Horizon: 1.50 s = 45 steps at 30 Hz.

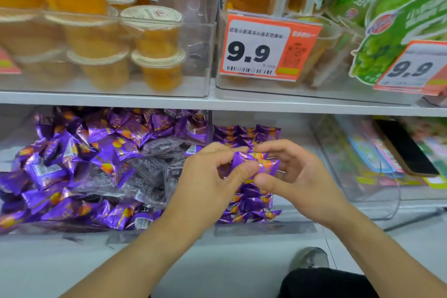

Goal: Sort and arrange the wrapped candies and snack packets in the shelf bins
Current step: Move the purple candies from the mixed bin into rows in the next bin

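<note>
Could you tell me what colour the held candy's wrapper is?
Purple with orange marks, head view.

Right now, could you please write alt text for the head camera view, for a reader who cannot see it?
Left hand and right hand together pinch one purple wrapped candy before a lower shelf bin holding a neat stack of the same candies. A loose heap fills the bin to the left; orange jelly cups stand above.

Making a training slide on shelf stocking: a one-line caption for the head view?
Left hand and right hand pinch one purple wrapped candy before the lower bins.
</note>
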Available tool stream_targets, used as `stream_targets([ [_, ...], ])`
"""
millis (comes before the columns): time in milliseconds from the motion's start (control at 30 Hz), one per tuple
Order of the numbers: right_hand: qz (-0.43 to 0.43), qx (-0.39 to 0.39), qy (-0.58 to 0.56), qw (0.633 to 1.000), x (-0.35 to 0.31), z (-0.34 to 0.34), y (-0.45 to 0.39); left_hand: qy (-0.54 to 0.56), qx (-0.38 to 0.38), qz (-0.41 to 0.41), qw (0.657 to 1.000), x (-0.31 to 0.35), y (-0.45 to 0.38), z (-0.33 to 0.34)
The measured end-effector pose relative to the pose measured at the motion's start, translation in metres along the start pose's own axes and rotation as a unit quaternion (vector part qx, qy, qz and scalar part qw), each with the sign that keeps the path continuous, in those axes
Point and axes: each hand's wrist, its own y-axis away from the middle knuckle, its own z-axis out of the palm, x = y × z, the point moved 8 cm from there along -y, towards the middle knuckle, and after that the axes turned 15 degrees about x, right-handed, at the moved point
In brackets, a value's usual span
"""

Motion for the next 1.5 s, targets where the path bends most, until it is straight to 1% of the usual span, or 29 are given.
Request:
stream_targets([
  [133,-0.023,-0.042,0.009,0.999,0.007,-0.01,-0.014,-0.012,-0.024,0.039,0.999,0.001,-0.001,0.009],
  [200,-0.021,-0.04,0.009,0.999,0.013,-0.021,-0.022,-0.072,0.005,0.081,0.994,0.004,-0.003,0.005],
  [267,-0.015,-0.001,0.014,1.0,0.018,-0.043,-0.035,-0.143,0.064,0.104,0.982,0.002,-0.01,-0.007],
  [300,-0.009,0.028,0.021,0.999,0.023,-0.059,-0.044,-0.162,0.087,0.095,0.978,-0.003,-0.014,-0.014],
  [367,-0.006,0.077,0.063,0.995,0.035,-0.09,-0.063,-0.165,0.103,0.056,0.979,-0.015,-0.019,-0.023],
  [433,0.005,0.106,0.137,0.985,0.055,-0.113,-0.084,-0.148,0.094,0.009,0.984,-0.029,-0.02,-0.024],
  [500,0.025,0.12,0.2,0.972,0.079,-0.125,-0.1,-0.134,0.089,-0.026,0.987,-0.038,-0.017,-0.022],
  [600,0.062,0.101,0.254,0.96,0.113,-0.124,-0.114,-0.089,0.112,-0.053,0.988,-0.044,-0.012,-0.023],
  [667,0.067,0.091,0.27,0.956,0.126,-0.12,-0.12,-0.067,0.129,-0.067,0.987,-0.047,-0.011,-0.023],
  [800,0.005,0.082,0.332,0.94,0.127,-0.109,-0.124,-0.045,0.148,-0.088,0.984,-0.053,-0.011,-0.021],
  [867,-0.028,0.071,0.379,0.922,0.125,-0.106,-0.125,-0.023,0.157,-0.1,0.982,-0.055,-0.007,-0.021],
  [933,-0.052,0.071,0.428,0.899,0.123,-0.107,-0.126,-0.007,0.164,-0.1,0.981,-0.054,-0.004,-0.021],
  [1000,-0.062,0.076,0.449,0.888,0.122,-0.11,-0.126,-0.029,0.158,-0.089,0.983,-0.052,-0.004,-0.021],
  [1133,-0.069,0.078,0.471,0.876,0.119,-0.108,-0.125,-0.068,0.137,-0.079,0.985,-0.052,-0.008,-0.022],
  [1300,-0.076,0.12,0.478,0.867,0.118,-0.107,-0.125,-0.089,0.129,-0.064,0.986,-0.049,-0.008,-0.022],
  [1400,-0.1,0.121,0.493,0.856,0.117,-0.104,-0.125,-0.095,0.127,-0.062,0.985,-0.049,-0.008,-0.023],
  [1500,-0.1,0.12,0.496,0.854,0.117,-0.104,-0.124,-0.097,0.126,-0.058,0.986,-0.049,-0.008,-0.023],
])
